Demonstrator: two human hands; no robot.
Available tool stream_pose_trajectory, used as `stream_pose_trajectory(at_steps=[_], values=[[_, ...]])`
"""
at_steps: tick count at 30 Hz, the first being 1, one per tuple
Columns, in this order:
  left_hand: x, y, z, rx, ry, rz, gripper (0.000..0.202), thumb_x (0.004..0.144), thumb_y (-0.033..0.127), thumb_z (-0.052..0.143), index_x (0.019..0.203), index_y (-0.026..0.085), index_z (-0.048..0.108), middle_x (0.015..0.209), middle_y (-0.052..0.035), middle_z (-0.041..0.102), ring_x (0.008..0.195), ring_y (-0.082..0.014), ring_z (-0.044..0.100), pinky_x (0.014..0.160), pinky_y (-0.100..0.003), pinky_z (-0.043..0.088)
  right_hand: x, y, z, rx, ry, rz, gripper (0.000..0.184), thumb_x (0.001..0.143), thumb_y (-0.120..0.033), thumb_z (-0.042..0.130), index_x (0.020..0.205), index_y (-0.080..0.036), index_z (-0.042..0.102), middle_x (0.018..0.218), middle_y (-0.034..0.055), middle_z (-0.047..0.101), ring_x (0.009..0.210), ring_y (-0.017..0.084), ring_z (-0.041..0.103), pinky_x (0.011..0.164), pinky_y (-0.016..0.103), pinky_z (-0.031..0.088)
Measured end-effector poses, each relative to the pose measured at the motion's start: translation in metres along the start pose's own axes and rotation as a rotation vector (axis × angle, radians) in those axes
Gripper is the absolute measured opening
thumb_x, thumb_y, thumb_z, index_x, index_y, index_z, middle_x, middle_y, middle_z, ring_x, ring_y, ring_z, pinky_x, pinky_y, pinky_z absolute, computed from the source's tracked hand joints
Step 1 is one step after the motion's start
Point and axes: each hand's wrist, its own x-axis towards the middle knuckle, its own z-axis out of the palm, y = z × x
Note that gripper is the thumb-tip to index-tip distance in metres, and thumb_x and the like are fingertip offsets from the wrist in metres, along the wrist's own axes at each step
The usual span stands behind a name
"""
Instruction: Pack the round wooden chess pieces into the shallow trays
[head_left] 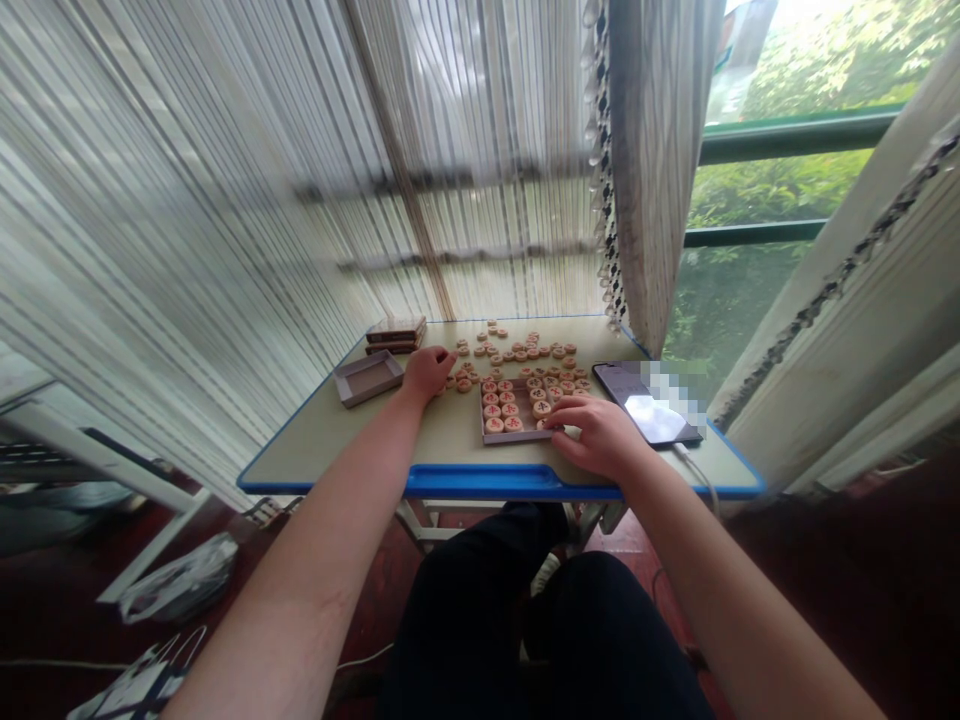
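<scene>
A shallow open box (pixel 517 437) stands near the table's front edge. Round wooden Chinese chess pieces (pixel 512 425) with red and dark characters lie in it in rows, with a gap in the middle. My right hand (pixel 600 432) is over the box's front right corner, its fingertips closed at a piece (pixel 541 425) that they partly hide. Left of the box, my left hand (pixel 427 372) is closed beside loose pieces (pixel 463 385); what its fingers hold, if anything, is hidden. More loose pieces (pixel 521 354) are scattered behind the box.
A shallow box lid or tray (pixel 369 380) lies at the table's left, before a stack of flat boxes (pixel 396 332). On the right is a phone (pixel 652 405) with a white cable (pixel 697 470). The table (pixel 300 455) has a blue rim; curtains (pixel 510 230) hang behind it.
</scene>
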Motion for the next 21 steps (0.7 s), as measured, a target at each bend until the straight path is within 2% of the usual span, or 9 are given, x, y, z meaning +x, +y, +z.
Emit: stream_pose_trajectory(at_steps=[8, 13, 21], values=[[0.0011, -0.0007, 0.0005, 0.009, 0.009, -0.022, 0.040, 0.080, 0.045, 0.043, 0.084, 0.014, 0.069, 0.074, -0.0080, 0.069, 0.072, -0.0180, 0.060, 0.066, -0.026, 0.041, -0.0003, -0.0013, 0.0022, -0.053, 0.011, -0.029, 0.021, 0.074, -0.022, 0.053, 0.087, -0.024, 0.069, 0.091, 0.0047, 0.066, 0.087, 0.018, 0.058, 0.077, 0.029, 0.044], [0.0014, -0.0014, 0.0010, -0.006, 0.004, -0.020, 0.040, 0.080, 0.045, 0.043, 0.083, 0.013, 0.069, 0.073, -0.0085, 0.069, 0.070, -0.0182, 0.060, 0.065, -0.027, 0.041, 0.0007, -0.0046, 0.0018, -0.116, -0.043, -0.036, 0.021, 0.075, -0.022, 0.051, 0.086, -0.023, 0.069, 0.087, 0.0053, 0.064, 0.085, 0.018, 0.058, 0.076, 0.028, 0.043], [0.0018, -0.0025, 0.0029, -0.020, 0.002, -0.010, 0.040, 0.080, 0.045, 0.043, 0.082, 0.014, 0.069, 0.071, -0.0077, 0.068, 0.069, -0.0178, 0.059, 0.064, -0.027, 0.041, 0.0009, -0.0067, 0.0018, -0.148, -0.046, -0.047, 0.019, 0.073, -0.021, 0.052, 0.085, -0.021, 0.066, 0.085, 0.0060, 0.063, 0.083, 0.019, 0.056, 0.074, 0.028, 0.043]])
